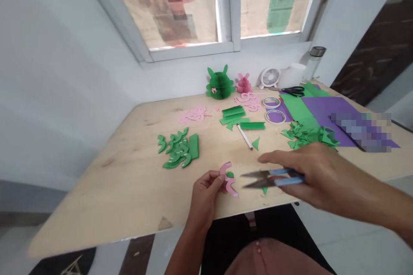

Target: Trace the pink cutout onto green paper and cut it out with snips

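Pinched in my left hand (209, 187) is a pink curved paper cutout (230, 187), shaped like a wavy "3", near the table's front edge. A bit of green paper (230, 175) shows beside it. My right hand (314, 172) holds thread snips (271, 178) with blue handles, their blades parted and pointing left at the pink piece without touching it. Small green scraps (265, 190) lie under the snips. Left of my hands sits a pile of green curved cutouts (179, 150).
Pink scraps (195, 114), folded green strips (234, 113), a white pen (245, 137) and tape rolls (275, 116) lie further back. Green and pink paper figures (220, 84), a small fan (270, 77) and black scissors (293, 90) are near the wall. Purple sheets (322, 109) lie right.
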The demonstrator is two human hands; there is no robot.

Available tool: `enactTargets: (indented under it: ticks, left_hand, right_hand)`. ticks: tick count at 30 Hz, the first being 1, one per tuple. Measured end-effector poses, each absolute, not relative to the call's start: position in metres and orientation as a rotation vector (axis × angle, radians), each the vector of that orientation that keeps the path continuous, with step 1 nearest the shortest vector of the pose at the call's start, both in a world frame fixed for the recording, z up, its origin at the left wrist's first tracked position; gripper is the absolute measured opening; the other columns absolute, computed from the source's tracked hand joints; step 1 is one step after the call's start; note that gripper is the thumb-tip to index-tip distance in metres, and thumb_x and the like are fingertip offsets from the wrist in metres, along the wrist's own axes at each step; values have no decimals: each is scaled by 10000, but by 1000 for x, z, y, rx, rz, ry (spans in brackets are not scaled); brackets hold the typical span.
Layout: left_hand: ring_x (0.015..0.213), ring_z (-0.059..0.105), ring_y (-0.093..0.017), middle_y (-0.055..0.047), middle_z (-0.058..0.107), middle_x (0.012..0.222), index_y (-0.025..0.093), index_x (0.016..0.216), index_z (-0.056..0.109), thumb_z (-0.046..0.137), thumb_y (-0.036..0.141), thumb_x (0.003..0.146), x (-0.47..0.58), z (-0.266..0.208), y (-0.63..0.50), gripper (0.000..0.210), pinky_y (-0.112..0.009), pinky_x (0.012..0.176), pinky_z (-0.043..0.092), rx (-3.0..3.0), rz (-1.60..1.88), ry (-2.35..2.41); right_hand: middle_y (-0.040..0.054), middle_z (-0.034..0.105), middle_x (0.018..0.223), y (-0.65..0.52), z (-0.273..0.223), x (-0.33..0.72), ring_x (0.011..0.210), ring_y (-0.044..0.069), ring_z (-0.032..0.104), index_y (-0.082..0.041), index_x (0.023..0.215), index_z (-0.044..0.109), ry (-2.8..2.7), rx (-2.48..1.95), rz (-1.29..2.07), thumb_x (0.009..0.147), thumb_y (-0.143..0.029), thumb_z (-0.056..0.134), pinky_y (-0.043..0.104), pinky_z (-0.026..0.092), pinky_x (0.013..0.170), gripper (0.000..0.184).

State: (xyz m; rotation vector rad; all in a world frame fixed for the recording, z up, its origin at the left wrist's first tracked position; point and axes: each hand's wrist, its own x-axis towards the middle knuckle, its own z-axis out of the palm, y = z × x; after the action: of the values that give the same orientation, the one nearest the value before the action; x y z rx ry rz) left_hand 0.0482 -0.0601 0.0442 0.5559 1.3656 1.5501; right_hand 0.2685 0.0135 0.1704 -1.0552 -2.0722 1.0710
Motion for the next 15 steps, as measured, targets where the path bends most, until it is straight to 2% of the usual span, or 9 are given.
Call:
enactTargets:
  ticks: [2, 3, 5, 8, 11, 15]
  left_hand:
    - [534, 540, -119, -24, 625, 588, 130, 665, 644, 741, 271, 637, 49, 44, -61, 174, -218, 521, 432, 536, 1571, 1339]
    - [531, 538, -115, -24, 625, 588, 128, 669, 642, 739, 267, 640, 50, 45, -62, 172, -215, 519, 429, 530, 1576, 1330]
    - [519, 525, -105, -19, 620, 580, 127, 667, 639, 738, 262, 645, 54, 50, -63, 168, -209, 516, 424, 533, 1577, 1320]
    - [530, 526, -108, -19, 620, 590, 127, 660, 636, 738, 275, 646, 64, 59, -63, 180, -218, 522, 432, 547, 1556, 1291]
    - [531, 514, -104, -11, 608, 585, 129, 661, 640, 736, 284, 650, 75, 68, -60, 182, -219, 524, 432, 565, 1553, 1268]
    - [519, 497, -98, -1, 592, 557, 134, 637, 639, 732, 294, 648, 83, 70, -52, 186, -214, 522, 426, 583, 1562, 1266]
  right_hand:
    - [19, 696, 689, 21, 153, 257, 584, 185, 587, -248, 815, 760, -2190, -1013, 1213, 740, -317, 677, 274, 396, 514, 131]
    - [26, 697, 705, 22, 141, 252, 609, 187, 587, -225, 808, 758, -2086, -1043, 1275, 769, -350, 639, 272, 401, 519, 177]
    - [31, 695, 740, 20, 113, 241, 665, 190, 592, -189, 804, 749, -1851, -1105, 1406, 761, -395, 631, 272, 426, 563, 241]
    - [23, 681, 717, 9, 81, 227, 649, 172, 581, -159, 847, 737, -1558, -1149, 1534, 716, -435, 666, 268, 441, 595, 313]
    - [35, 697, 789, -1, 70, 217, 732, 186, 605, -156, 858, 733, -1446, -1119, 1598, 710, -443, 684, 275, 461, 672, 326]
    - [22, 652, 684, -4, 69, 212, 680, 179, 583, -148, 756, 721, -1436, -1106, 1608, 730, -462, 668, 265, 447, 637, 319]
